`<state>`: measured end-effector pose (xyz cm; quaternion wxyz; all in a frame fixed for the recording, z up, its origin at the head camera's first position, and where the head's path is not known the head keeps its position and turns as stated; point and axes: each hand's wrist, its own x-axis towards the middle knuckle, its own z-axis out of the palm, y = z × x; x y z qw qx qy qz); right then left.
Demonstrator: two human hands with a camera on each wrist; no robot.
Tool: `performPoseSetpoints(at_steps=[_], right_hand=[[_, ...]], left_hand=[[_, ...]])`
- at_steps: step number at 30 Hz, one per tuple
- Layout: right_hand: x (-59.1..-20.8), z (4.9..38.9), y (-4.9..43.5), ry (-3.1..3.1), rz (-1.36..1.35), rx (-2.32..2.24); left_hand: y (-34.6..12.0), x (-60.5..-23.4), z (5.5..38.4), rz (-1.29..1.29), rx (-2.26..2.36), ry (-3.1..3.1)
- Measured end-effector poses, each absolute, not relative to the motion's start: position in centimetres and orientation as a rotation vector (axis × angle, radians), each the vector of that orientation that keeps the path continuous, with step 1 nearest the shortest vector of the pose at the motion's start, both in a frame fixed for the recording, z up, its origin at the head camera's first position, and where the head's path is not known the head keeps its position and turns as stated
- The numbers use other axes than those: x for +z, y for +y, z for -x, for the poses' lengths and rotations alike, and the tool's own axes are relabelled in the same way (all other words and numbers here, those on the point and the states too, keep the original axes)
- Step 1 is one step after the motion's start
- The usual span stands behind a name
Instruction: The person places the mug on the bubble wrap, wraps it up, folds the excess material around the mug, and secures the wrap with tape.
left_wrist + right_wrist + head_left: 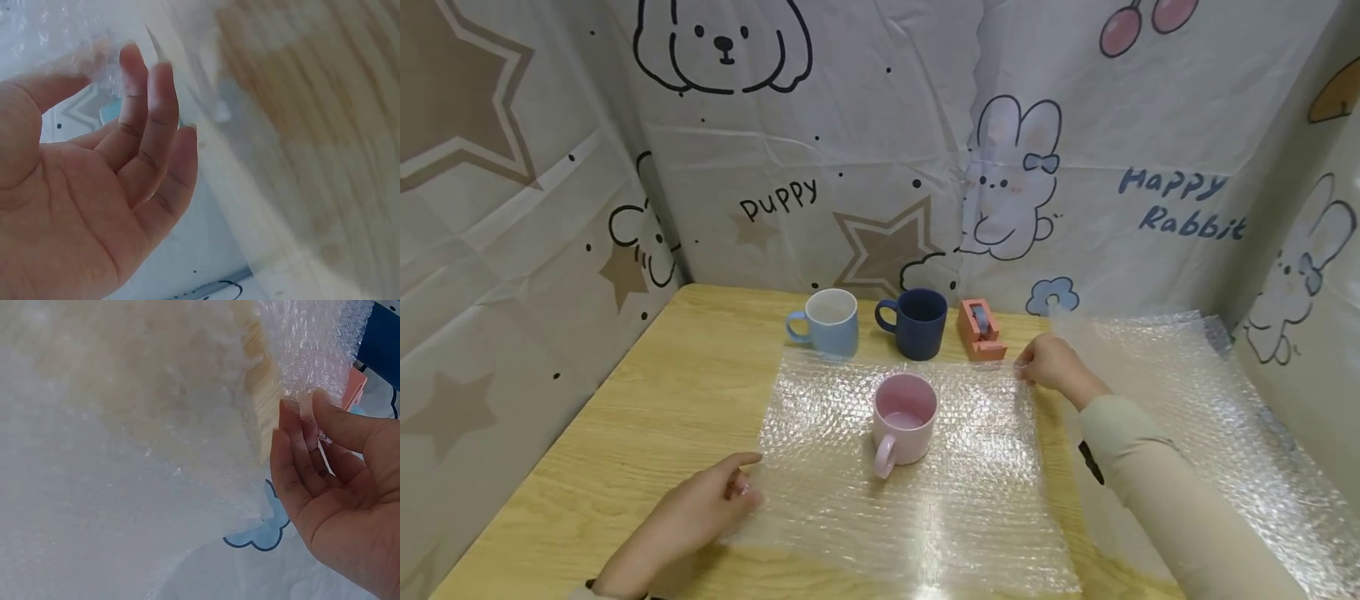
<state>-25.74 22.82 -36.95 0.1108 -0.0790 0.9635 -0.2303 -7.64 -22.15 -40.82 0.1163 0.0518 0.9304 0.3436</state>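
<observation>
A pink mug [905,421] stands upright on a sheet of bubble wrap [977,492] spread on the table, its handle toward me. At the sheet's far right corner my right hand [1051,364] pinches the edge between thumb and fingers. The right wrist view shows this hand [337,475] with crinkled wrap at its fingertips. My left hand [700,504] is at the sheet's left edge with bent fingers. In the left wrist view, the thumb of this hand [81,187] is partly behind the clear wrap, with the sheet edge between it and the fingers.
Behind the sheet stand a light blue mug [833,329], a dark blue mug [922,329] and an orange tape dispenser [980,331]. More bubble wrap [1195,400] lies on the right. Printed cloth [850,133] hangs around the wooden table [647,383].
</observation>
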Motion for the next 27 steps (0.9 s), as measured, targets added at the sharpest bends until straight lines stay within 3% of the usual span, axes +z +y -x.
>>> performPoseSetpoints(at_steps=[12, 27], right_hand=[[-35.4, 25.6, 23.5, 2.667, 0.304, -0.91], [-31.9, 23.5, 20.1, 2.64, 0.326, -1.052]], left_hand=[[-23.0, -40.7, 7.4, -0.144, 1.053, 2.766], [-22.9, -40.3, 7.2, -0.161, 1.288, 2.982]])
